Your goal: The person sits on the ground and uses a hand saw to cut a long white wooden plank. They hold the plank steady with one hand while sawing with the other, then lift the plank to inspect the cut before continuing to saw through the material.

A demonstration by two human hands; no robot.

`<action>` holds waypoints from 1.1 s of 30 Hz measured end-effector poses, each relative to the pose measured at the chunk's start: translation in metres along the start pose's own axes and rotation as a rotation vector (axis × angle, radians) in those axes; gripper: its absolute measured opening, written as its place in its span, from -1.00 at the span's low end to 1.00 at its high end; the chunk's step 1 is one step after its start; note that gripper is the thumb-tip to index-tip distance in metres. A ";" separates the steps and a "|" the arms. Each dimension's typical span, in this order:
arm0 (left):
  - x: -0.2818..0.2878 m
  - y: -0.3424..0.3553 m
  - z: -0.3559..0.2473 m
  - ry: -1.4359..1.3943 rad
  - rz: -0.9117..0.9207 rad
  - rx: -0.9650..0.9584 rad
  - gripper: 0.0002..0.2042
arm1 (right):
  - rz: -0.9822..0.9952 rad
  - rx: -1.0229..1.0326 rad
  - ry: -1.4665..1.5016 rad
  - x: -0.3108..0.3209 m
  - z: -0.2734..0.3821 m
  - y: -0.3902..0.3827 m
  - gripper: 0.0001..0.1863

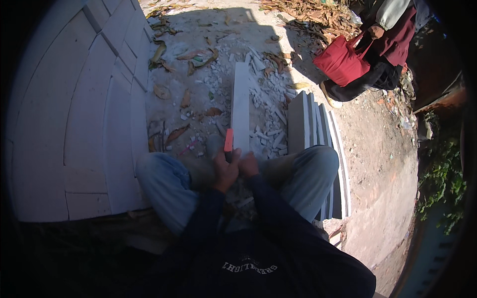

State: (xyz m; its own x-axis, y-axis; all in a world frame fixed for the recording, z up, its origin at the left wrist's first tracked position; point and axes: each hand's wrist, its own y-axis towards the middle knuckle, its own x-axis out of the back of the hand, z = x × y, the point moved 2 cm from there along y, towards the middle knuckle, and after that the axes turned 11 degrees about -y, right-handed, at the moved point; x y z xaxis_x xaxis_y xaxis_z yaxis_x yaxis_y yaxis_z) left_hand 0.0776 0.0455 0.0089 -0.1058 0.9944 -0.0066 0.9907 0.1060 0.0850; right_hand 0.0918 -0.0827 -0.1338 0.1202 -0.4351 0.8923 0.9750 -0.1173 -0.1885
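A long, narrow pale grey-white slab (241, 104) stretches away from me between my bent knees. My left hand (226, 174) is closed around a tool with a red-orange upper part and a dark lower part (229, 140), held at the slab's left edge near its close end. What kind of tool it is does not show clearly. Beside it, my right hand (248, 165) is closed at the slab's near end. Its fingers are partly hidden, so I cannot make out whether it grips the slab or something else.
Large pale blocks (84, 124) are stacked in a wall on the left. Several slabs (300, 121) stand on edge by my right knee. Broken chips (268, 119) and dry leaves litter the ground. At the upper right a person carries a red bag (343, 62).
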 end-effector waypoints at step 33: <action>-0.057 0.089 0.068 0.239 0.051 -0.134 -0.36 | -0.308 0.335 0.380 0.125 0.072 0.093 -0.40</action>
State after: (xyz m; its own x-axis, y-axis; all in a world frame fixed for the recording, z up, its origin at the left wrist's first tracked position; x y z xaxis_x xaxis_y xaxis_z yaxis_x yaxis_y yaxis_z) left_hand 0.1780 -0.0016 -0.0507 -0.0890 0.9679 0.2351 0.9769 0.0388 0.2102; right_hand 0.2113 -0.0837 -0.0100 -0.1929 -0.7224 0.6640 0.9676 -0.0278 0.2508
